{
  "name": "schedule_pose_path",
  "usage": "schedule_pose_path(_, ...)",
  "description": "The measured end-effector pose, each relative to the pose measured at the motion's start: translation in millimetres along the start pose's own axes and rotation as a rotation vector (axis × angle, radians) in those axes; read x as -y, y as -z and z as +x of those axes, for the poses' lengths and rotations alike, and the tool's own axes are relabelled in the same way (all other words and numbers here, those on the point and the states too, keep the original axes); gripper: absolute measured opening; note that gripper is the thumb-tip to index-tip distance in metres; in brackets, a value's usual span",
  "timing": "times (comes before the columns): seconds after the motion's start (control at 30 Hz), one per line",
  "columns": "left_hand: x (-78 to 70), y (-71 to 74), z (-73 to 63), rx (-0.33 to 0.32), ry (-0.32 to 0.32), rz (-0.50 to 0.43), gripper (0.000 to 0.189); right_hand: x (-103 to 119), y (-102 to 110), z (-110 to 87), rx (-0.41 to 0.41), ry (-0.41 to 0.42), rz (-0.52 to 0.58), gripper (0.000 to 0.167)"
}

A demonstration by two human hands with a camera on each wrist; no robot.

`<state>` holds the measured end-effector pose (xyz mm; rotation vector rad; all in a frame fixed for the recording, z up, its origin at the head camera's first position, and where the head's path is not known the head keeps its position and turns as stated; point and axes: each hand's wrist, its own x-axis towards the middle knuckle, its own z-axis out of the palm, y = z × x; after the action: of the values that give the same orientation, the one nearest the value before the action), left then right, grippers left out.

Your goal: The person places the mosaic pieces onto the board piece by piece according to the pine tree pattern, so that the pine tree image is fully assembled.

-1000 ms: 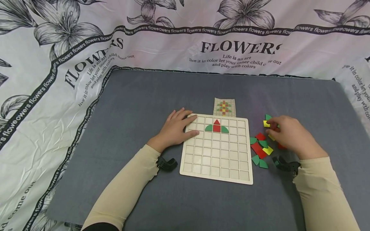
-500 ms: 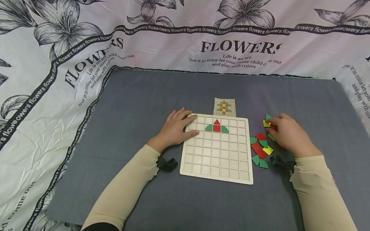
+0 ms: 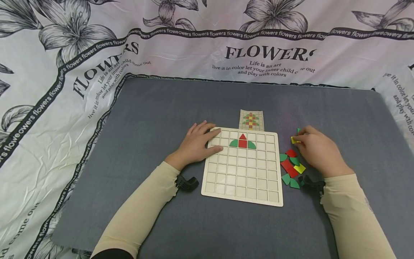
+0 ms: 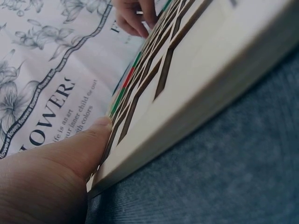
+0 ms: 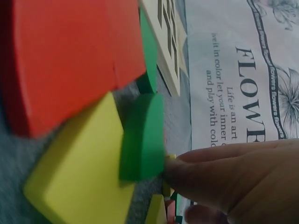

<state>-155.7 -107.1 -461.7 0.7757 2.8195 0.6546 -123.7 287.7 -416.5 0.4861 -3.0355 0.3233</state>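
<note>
A pale gridded board [image 3: 240,172] holds a red triangle [image 3: 242,136] above a red square [image 3: 242,144], with a green quarter-round piece [image 3: 233,143] on one side and another [image 3: 251,145] on the other. Across the board's upper left corner rests my left hand [image 3: 195,145], fingers spread; its thumb [image 4: 88,144] lies on the grid. Right of the board, my right hand [image 3: 318,149] pinches a yellow tile [image 3: 293,140] between thumb and fingertips. Its other fingers are partly hidden. A green piece [image 3: 298,130] shows just beyond it.
A small pattern card [image 3: 251,120] lies against the board's far edge. Beside the right edge is a loose pile with a red tile [image 3: 289,168], a yellow tile [image 3: 299,168] and several green pieces [image 3: 294,183]. A flower-printed cloth [image 3: 194,54] surrounds the grey tabletop [image 3: 161,108].
My right hand has shifted left and slightly away, and the yellow tile has moved left with its fingertips. A red piece near those fingers is now covered. The left hand stays put.
</note>
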Motion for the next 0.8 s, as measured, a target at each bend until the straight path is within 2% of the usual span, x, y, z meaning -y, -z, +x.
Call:
schedule_pose_path(0.33,-1.1,0.4,0.2,0.0,-0.001,0.001,0.072,5,0,4.6,0.074,-0.029,0.013,0.023)
schedule_pose_path(0.67,0.1,-0.4,-0.5,-0.002,-0.004,0.0,0.072,14,2,8.5,0.069,-0.031,-0.002,0.019)
schedule_pose_path(0.8,0.9,-0.7,-0.6,-0.002,-0.001,0.002,0.072,20,4,9.7,0.023,-0.017,0.033,0.018)
